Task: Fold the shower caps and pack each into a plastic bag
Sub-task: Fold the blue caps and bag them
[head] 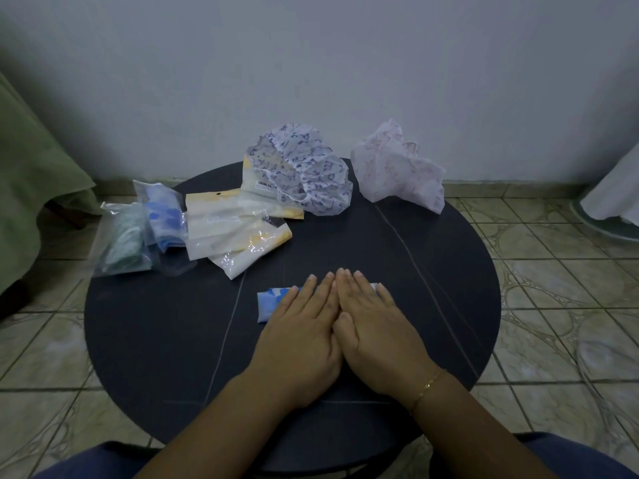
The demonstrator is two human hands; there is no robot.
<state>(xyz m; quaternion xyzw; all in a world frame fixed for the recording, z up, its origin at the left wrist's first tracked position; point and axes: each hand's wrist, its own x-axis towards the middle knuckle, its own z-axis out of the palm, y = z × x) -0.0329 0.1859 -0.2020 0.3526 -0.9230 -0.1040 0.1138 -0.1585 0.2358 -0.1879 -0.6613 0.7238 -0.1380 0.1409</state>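
Both hands lie flat, fingers spread, side by side at lower centre: the left hand [301, 326] and right hand [375, 326] press a folded blue cap [271, 304] onto the round worktop [432, 271], likely flattening its creases. Left of centre, two bags [145, 226] already hold caps; empty bags [228, 229] wait beside them. Two loose caps [311, 174] sit behind.

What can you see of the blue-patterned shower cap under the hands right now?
The folded shower cap is a flat narrow strip, white with blue floral print, thin plastic by its look. It lies crosswise on the dark round table, near its middle. The left hand and right hand press flat on it side by side, hiding most of it; only its left end and a sliver at the right show.
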